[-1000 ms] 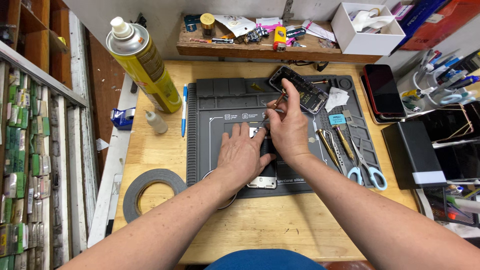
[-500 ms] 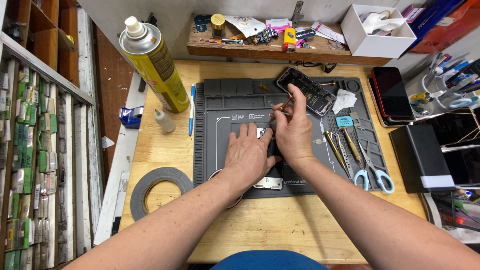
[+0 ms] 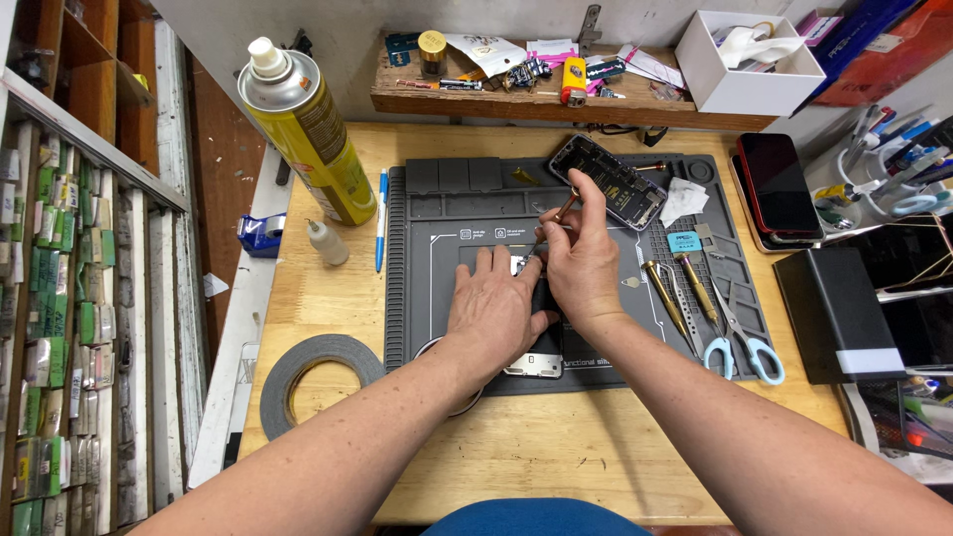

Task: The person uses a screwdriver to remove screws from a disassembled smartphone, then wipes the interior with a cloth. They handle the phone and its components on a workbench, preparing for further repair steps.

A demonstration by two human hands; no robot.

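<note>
1. The left hand (image 3: 493, 310) lay flat, fingers spread, pressing on a phone (image 3: 536, 347) at the centre of the grey mat (image 3: 437, 298).
2. The right hand (image 3: 584, 266) was closed around a thin screwdriver (image 3: 552, 220), tip down at the phone's upper end.
3. A yellow spray can (image 3: 303, 124) stood at upper left.

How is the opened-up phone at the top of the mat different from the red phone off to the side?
The opened phone lies tilted on the grey mat, its inner parts showing. The red phone lies off the mat on the wooden bench, closed, with a dark, unlit screen. Both lie flat, and neither hand touches them.
</note>
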